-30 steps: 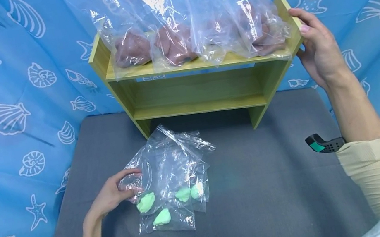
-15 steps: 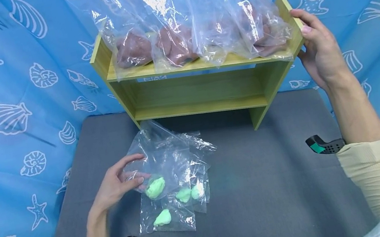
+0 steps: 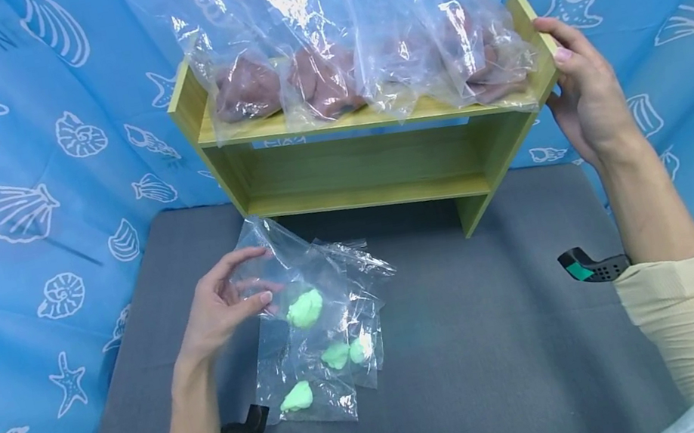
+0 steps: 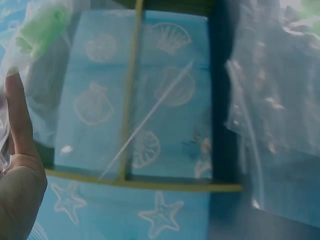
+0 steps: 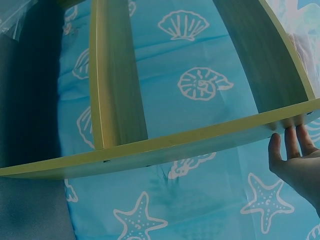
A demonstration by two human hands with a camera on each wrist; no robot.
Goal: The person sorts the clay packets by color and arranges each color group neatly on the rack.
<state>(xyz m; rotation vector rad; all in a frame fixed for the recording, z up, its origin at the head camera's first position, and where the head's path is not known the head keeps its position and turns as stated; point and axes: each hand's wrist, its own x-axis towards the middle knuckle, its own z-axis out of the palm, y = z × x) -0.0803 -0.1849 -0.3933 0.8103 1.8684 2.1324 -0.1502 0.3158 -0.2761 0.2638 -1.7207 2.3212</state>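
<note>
In the head view my left hand [image 3: 217, 307] pinches a clear zip bag [image 3: 321, 267] by its left side, a light green lump [image 3: 304, 309] inside it. This bag is raised and overlaps several similar bags on the table, each with a small green lump [image 3: 297, 396]. My right hand [image 3: 590, 84] holds the right side panel of a yellowish wooden shelf [image 3: 371, 197] near its top. The right wrist view shows fingertips against that panel's [image 5: 200, 140] outer face. Clear plastic covers much of the left wrist view, with the shelf behind it.
On the shelf's top board stand several larger clear bags with brownish-pink contents [image 3: 324, 82]. The shelf's lower board [image 3: 371, 195] lies below them. A grey cloth [image 3: 479, 347] covers the table, and blue seashell curtains [image 3: 48, 243] hang around it.
My left hand has moved up and to the right, bringing the bag with its green lump toward the shelf. The right hand stays at the shelf's side.
</note>
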